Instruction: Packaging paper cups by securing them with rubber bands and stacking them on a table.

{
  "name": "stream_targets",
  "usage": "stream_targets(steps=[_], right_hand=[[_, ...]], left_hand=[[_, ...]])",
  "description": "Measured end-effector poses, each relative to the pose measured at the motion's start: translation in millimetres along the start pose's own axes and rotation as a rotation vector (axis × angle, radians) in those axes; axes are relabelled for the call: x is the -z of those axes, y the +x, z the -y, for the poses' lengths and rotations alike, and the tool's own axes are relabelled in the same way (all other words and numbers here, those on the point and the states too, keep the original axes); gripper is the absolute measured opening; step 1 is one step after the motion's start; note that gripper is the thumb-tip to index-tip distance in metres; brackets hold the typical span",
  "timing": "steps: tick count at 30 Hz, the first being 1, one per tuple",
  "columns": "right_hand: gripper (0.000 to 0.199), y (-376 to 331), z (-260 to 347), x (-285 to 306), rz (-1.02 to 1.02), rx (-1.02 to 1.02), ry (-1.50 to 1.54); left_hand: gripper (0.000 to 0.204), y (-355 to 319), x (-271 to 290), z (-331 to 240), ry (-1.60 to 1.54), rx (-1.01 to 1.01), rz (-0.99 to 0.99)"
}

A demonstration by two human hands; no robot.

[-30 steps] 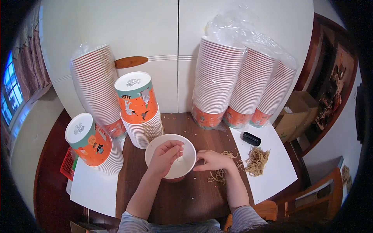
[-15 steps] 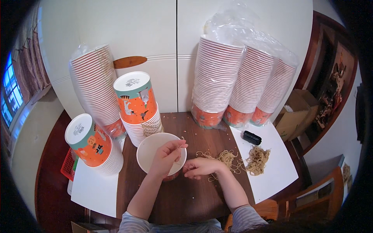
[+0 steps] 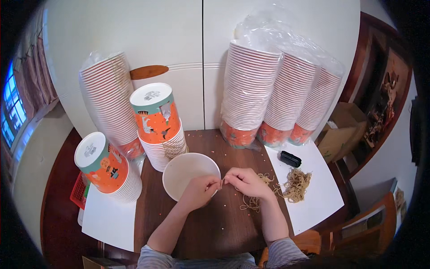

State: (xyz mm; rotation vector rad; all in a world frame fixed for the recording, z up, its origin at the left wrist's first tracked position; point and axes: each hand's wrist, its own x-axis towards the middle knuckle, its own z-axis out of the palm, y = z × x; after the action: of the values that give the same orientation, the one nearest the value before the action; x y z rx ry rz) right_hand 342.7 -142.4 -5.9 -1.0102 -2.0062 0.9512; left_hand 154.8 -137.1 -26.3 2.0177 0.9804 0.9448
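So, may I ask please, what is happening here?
A person's left hand and right hand are close together near the right rim of an open paper bucket, pinching what looks like a thin strand between them. To the right lies a tangle of tan string. Two stacks of upside-down buckets stand on the left.

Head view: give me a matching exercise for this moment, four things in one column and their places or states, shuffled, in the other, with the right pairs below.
Things
1. Open cup
2. Black oblong object
3. Red mesh container
4. Row of three tall cup stacks

Places or states
A. Beyond the left edge of the table
B. In clear plastic wrapping
C. Just behind the heap of twine
D. Mouth up, partly covered by the left hand

Pairs: 1-D, 2-C, 3-A, 4-B
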Motion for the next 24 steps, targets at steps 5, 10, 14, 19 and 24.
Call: stream_targets(steps=[5,10,14,19,24], right_hand=[[0.018,5.1,-10.6,-9.9,-0.194,-0.029,0.087],[0.016,6.1,-9.8,-19.4,-0.189,-0.047,0.176],[0.01,4.8,-6.5,-15.7,-0.232,-0.07,0.2],[0.01,3.5,-14.5,-3.1,-0.12,0.152,0.038],[0.013,4.3,-4.4,-6.8,-0.118,0.123,-0.116]], left_hand=[[0.012,-1.2,-1.6,-4.6,-0.151,0.013,0.044],[0.015,-1.0,1.3,-9.3,-0.117,0.1,0.099],[0.015,-1.7,2.6,-4.2,-0.137,0.167,0.042],[0.017,-1.6,6.1,3.7,-0.213,0.118,0.025],[0.016,-0.4,9.2,2.3,-0.218,0.076,0.021]])
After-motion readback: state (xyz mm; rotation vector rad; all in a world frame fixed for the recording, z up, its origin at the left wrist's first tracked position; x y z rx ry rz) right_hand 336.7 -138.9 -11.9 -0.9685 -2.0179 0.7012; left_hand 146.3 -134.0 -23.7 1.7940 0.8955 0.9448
